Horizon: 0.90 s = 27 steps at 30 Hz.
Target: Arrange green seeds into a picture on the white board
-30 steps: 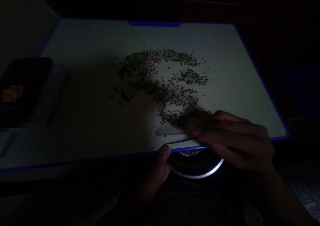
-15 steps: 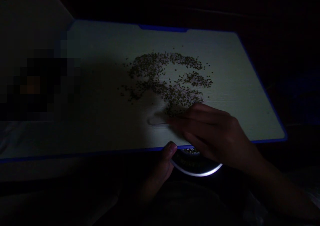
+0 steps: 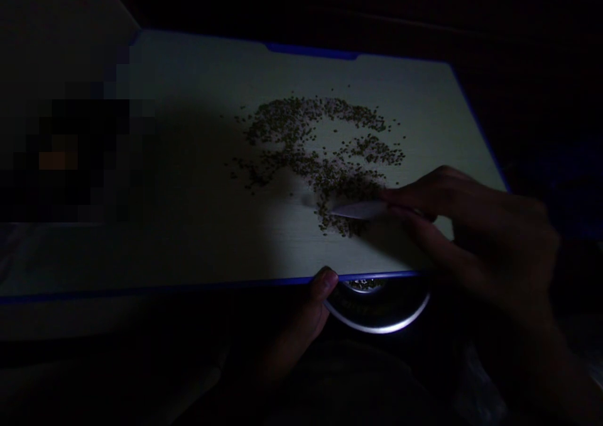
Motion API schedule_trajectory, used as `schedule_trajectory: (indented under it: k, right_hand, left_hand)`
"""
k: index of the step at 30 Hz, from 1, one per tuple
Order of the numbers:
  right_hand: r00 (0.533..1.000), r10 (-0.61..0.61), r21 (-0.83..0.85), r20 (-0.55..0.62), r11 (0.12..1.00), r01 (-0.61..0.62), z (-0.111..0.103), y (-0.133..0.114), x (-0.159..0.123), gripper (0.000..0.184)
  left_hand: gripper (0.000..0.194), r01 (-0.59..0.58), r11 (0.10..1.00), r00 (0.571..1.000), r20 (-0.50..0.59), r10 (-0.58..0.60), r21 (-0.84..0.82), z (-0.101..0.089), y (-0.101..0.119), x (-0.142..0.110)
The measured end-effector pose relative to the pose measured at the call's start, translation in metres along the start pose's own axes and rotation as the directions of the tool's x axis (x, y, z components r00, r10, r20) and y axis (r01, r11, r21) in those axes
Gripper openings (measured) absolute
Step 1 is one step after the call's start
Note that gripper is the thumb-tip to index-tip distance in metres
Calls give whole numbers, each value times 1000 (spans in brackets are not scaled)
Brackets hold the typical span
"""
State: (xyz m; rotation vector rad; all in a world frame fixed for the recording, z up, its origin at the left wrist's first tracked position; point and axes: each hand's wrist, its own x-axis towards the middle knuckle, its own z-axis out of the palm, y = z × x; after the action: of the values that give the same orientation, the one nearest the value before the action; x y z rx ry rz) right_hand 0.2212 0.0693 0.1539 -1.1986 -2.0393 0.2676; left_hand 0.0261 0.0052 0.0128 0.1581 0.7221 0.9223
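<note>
In the dim light, a pale board (image 3: 188,244) with a blue rim carries a loose scatter of small dark grains or seeds (image 3: 282,124). Between the thumb and fingers of my right hand (image 3: 485,225) is a thin, pale, blade-like piece (image 3: 360,210); its tip lies among the grains near the front edge. My left hand (image 3: 313,306) is at the board's front edge, its thumb up by the blue rim. It appears closed on the side of a round bowl (image 3: 381,329) with a shiny rim, though its fingers are hidden. More grains show inside the bowl, partly under the board.
A blue tab (image 3: 311,51) sits on the board's far edge. At the left, a pixelated patch (image 3: 61,162) covers part of the view. A dim blue shape (image 3: 565,187) is at the right, and the surroundings are very dark.
My right hand has moved right and slightly away from me, with the pale piece now pointing left into the near grains. My left hand and the bowl stay nearly in place.
</note>
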Motion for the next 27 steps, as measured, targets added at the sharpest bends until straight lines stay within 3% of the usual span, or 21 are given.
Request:
schedule_trajectory:
  k: [5,7,11,13,17,23,27]
  right_hand:
    - [980,168,-47,-109,984,-174,-8,19,-26,19]
    - [950,258,-60,-176,960,-272,-6,28,-41,13]
    - [802,442,78,-403,889,-451,-6,38,-65,18]
    - [753,487,126,-444,865,-485,-8,40,-73,22]
    - [768,522,98,-371,844,-527,-13,40,-85,31]
    - [746,597,170,-295,801,-574,-18,32,-98,30]
    - [769,568,68,-293,815,-576,-16,30,-96,27]
  left_hand:
    - [62,-73,997,996,-56,72,-23,-13,-12,9]
    - [64,-101,995,993,-56,100,-16,-17,-13,11]
    - [61,-81,997,993,-85,80,-4,-19,-12,11]
    - [61,-63,998,994,-94,62,-10,-19,-11,10]
    - [68,-65,997,996,-62,61,-51,-15,-9,11]
    - [69,-25,998,999,31,27,-65,-10,-8,13]
    - [66,-29,998,999,-25,28,-59,-11,-8,12]
